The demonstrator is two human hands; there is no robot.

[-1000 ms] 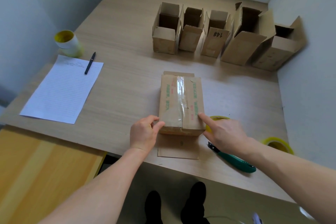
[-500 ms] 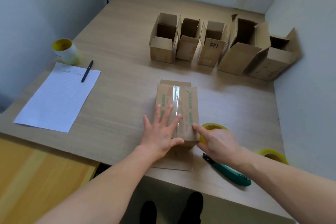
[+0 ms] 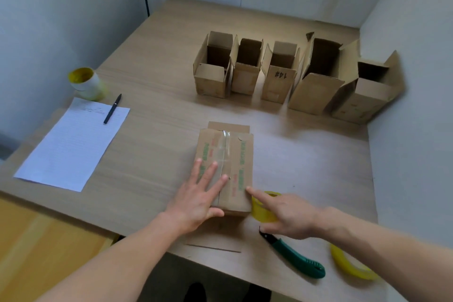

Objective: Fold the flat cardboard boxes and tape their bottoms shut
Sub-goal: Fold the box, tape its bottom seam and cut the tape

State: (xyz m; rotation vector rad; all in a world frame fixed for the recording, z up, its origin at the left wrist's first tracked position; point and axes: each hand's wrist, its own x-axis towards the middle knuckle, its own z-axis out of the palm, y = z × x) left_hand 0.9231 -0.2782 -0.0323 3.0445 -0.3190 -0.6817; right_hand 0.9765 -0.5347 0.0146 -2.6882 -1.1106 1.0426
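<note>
Cardboard box (image 3: 241, 152) sat on the wood table (image 3: 152, 149) by grey walls (image 3: 61, 19), left hand (image 3: 196, 201) spread flat on it, right hand (image 3: 286, 213) poking one finger at its edge

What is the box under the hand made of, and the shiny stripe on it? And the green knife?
The box looks like matte brown cardboard, with folded flaps. The stripe seems clear plastic tape: glossy and see-through. The knife has a smooth green handle, likely plastic; its dark tip could be metal or plastic.
</note>
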